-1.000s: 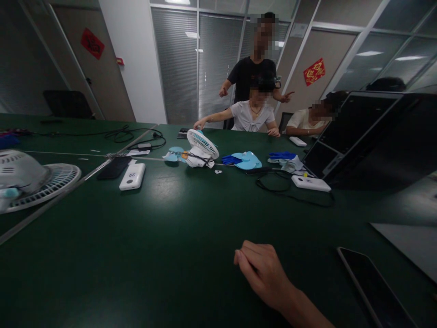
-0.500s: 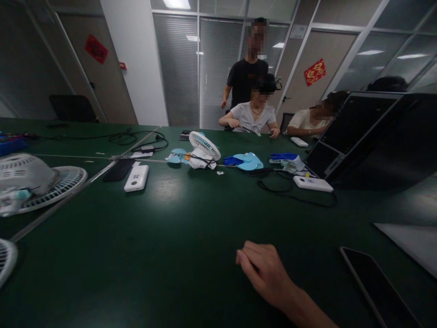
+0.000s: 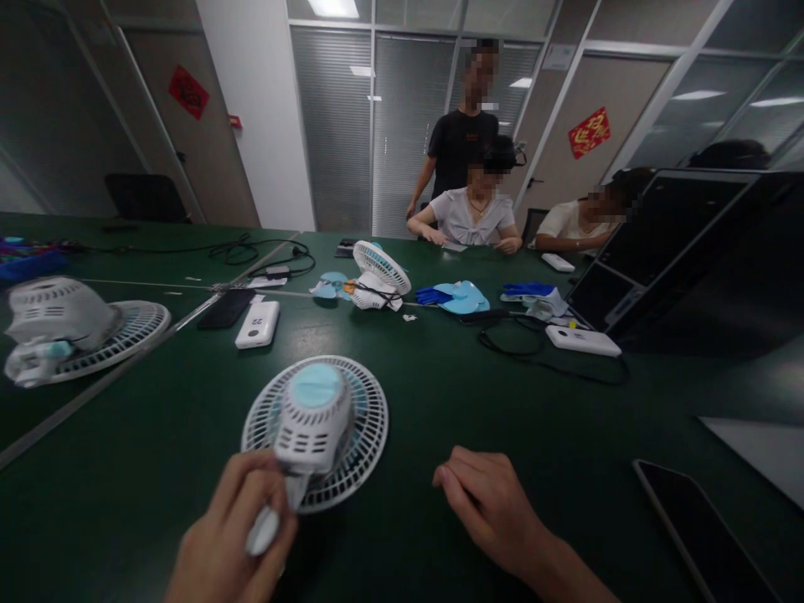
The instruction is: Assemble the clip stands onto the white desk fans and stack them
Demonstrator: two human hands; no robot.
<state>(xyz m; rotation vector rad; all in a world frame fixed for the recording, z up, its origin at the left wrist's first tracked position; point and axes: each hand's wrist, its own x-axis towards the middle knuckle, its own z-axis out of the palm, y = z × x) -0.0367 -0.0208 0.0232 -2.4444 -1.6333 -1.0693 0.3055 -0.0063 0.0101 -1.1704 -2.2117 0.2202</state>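
A small white fan (image 3: 314,435) with a round slatted grille and a light-blue cap on its motor housing is at the front middle, grille down. My left hand (image 3: 242,519) is closed around the fan's narrow part below the housing; a whitish end shows between its fingers. To the right, my right hand (image 3: 493,507) rests on the green table with fingers curled in; its palm side is hidden, and I cannot make out whether anything is in it. A dark phone (image 3: 703,536) lies to the right of that hand.
Another fan (image 3: 69,327) lies at the left, beside a metal seam. Farther back are white power banks (image 3: 257,325), a fan with cables (image 3: 377,280), light-blue blades (image 3: 465,296) and blue gloves (image 3: 531,293). A large black case (image 3: 666,251) stands at right. Several people are across the table.
My left hand has come into view holding the white fan, brought from the left to the front middle. My right hand stays almost where it was. The view has shifted slightly.
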